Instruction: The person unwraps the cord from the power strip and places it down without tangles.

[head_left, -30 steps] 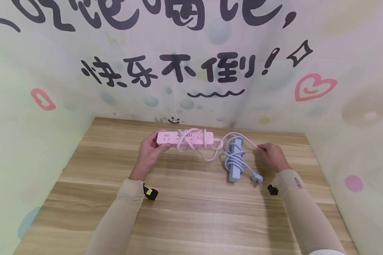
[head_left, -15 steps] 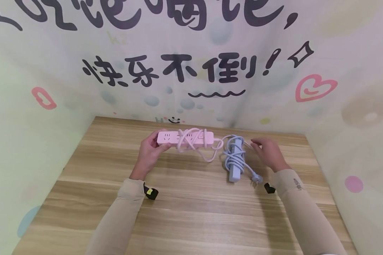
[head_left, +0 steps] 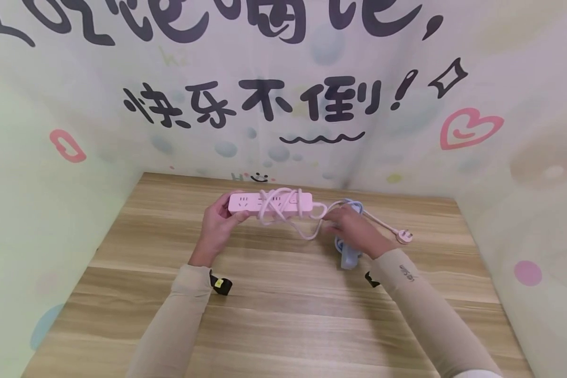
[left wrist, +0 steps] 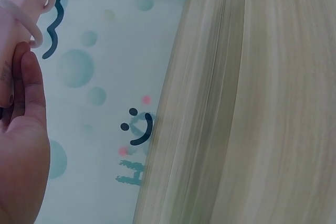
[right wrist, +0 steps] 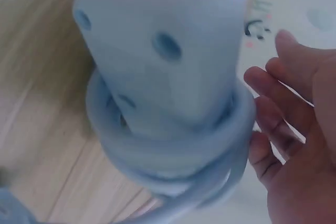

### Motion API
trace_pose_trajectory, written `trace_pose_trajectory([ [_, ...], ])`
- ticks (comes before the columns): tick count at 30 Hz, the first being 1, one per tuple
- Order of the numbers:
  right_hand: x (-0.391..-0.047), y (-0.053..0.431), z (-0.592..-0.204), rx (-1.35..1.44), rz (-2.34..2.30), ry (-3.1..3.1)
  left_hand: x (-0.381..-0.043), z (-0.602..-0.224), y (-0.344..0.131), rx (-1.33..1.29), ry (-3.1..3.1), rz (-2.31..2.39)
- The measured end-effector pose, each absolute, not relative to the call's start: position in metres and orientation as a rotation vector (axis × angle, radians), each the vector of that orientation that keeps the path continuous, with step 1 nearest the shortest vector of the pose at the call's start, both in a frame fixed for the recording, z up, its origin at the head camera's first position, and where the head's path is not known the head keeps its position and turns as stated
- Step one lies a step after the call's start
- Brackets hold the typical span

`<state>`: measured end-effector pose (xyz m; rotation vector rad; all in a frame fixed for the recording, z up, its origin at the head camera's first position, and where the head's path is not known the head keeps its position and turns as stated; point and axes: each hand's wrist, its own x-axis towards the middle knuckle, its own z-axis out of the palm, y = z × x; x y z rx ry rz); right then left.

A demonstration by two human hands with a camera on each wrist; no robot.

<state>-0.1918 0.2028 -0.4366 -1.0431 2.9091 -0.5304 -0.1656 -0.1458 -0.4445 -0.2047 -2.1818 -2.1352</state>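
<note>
pink power strip, left hand gripping one end, loose-fingered right hand near the other

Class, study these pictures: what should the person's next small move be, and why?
Probably have the right hand pinch the pink cord beside the pink power strip: its coils cross the strip's face, the left hand grips the strip, and the right hand, close to the cord, appears to hold nothing.
</note>
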Motion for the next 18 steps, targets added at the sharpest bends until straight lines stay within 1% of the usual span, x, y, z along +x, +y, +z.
trace_pose_trajectory([
  [6, -0.188, 0.187, -0.450, -1.295, -0.305, 2.897, -0.166, -0.445, -0.148, -0.229, -2.159, -2.122],
  [15, -0.179, 0.182, -0.463, -1.278, -0.109, 2.930, -0.168, -0.446, -0.150, -0.195, -2.164, -2.139],
  [18, -0.178, 0.184, -0.466, -1.278, -0.110, 2.964, -0.168, -0.447, -0.153, -0.175, -2.171, -2.130],
])
